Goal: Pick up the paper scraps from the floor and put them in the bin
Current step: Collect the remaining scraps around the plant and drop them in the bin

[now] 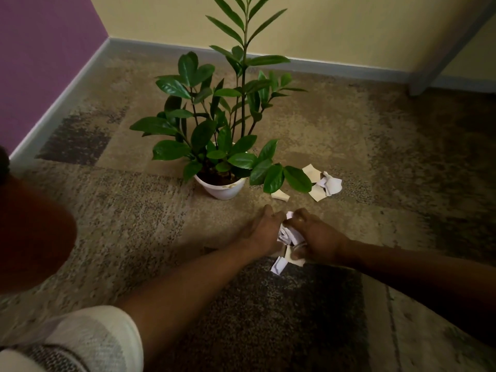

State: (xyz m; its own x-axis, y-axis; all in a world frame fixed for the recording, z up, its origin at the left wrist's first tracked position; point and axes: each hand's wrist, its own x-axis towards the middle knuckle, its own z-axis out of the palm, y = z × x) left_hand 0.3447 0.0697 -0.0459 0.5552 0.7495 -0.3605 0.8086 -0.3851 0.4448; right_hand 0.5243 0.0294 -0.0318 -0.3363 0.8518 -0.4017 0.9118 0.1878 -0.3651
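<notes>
A person crouches over a patterned carpet (pixel 139 210) in the corner of a room, where a purple wall (pixel 40 49) meets a yellow wall (pixel 322 22) along a grey skirting board (pixel 67 84). Open carpet stretches along the skirting on the purple-wall side and across the near edge of the view; a grey post (pixel 442 55) slants down to the floor at the far right, well clear of the arms. A potted plant (pixel 222 124) in a white pot (pixel 220 187) stands in the middle of the carpet, its lowest leaves spreading over the floor to the right.

The left hand (pixel 264 232) and right hand (pixel 314 236) press together in front of the pot, both curled closed around a crumpled bundle of white paper scraps (pixel 288 233) squeezed between the palms. A few pieces (pixel 279 264) hang below the grip, at or just above the carpet; which, cannot be told.

More loose scraps (pixel 326 185) lie on the carpet just right of the pot, partly under a leaf, with one small cream piece (pixel 280 196) between them and the hands. A pale sleeve (pixel 102 339) covers the left upper arm.
</notes>
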